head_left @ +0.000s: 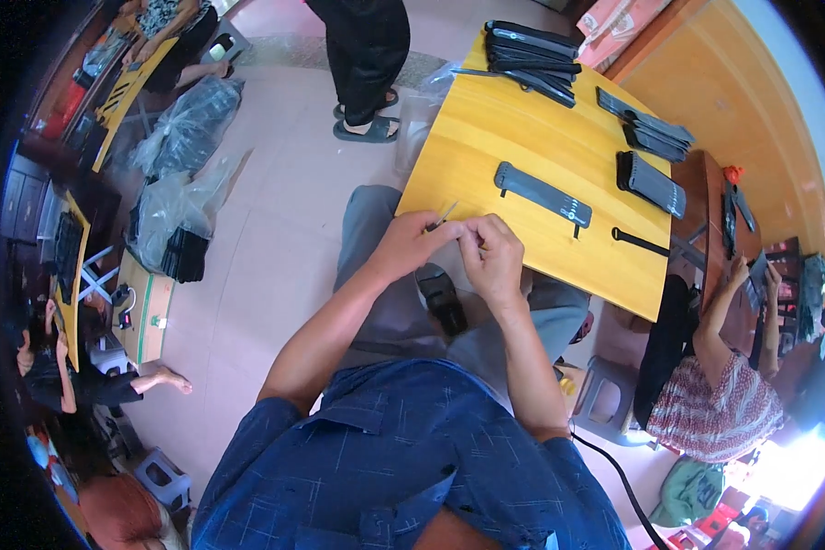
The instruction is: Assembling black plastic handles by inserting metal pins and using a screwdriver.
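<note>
My left hand (pixel 405 246) is closed round a thin, pointed metal tool (pixel 447 212) whose tip sticks up past the fingers. Its exact kind is too small to tell. Fingertips of my right hand (pixel 493 258) are pinched together against the left hand, just over the near edge of the yellow table (pixel 532 238). Whatever they pinch is hidden. Beyond my hands lies a flat dark-grey strip-shaped pouch (pixel 544 194) with small black tabs. To its right is a short black strap (pixel 640 242). A dark object (pixel 442 302) shows below my hands, between my legs.
Stacks of dark pouches (pixel 651 183) lie along the table's right side, with a larger pile (pixel 532 60) at the far end. A person in black trousers (pixel 362 55) stands beyond the table. Clear plastic bags (pixel 188 124) sit on the floor at left. Another person (pixel 715 394) works at right.
</note>
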The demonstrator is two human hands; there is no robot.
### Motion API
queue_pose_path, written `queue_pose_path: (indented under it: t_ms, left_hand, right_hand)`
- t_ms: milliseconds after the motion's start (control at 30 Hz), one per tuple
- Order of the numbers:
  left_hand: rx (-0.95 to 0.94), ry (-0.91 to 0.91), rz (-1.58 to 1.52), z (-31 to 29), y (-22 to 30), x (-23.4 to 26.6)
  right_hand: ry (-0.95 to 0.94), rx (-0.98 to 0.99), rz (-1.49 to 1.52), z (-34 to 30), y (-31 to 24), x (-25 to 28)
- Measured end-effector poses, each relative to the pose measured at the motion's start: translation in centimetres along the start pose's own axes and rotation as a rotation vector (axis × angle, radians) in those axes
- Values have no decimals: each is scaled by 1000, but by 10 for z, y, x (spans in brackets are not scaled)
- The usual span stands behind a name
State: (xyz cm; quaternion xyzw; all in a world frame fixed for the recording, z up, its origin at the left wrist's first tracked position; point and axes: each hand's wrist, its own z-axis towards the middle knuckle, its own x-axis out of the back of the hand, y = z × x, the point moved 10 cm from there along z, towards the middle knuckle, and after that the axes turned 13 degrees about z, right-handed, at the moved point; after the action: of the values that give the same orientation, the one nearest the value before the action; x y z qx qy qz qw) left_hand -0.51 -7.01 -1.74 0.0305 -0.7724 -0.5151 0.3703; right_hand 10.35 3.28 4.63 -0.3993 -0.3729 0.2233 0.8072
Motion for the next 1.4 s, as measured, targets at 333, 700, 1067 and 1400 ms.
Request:
queue_pose_path:
  t_ms: [333,700,1067,1400]
  left_hand:
    - [-327,-2,-70,-17,49,-9]
    - [-260,-119,-448,-30,63,-38]
    - [-317,-328,-437,-35,86,-31]
    - [-317,-237,-548,-53,89,-28]
  right_hand:
    - [122,-205,342,-27,12,20]
    - [177,-227,638,-48,11,35]
    - [-233,-98,259,-30,-37,54]
    - [-390,-10,551,-27,-48,48]
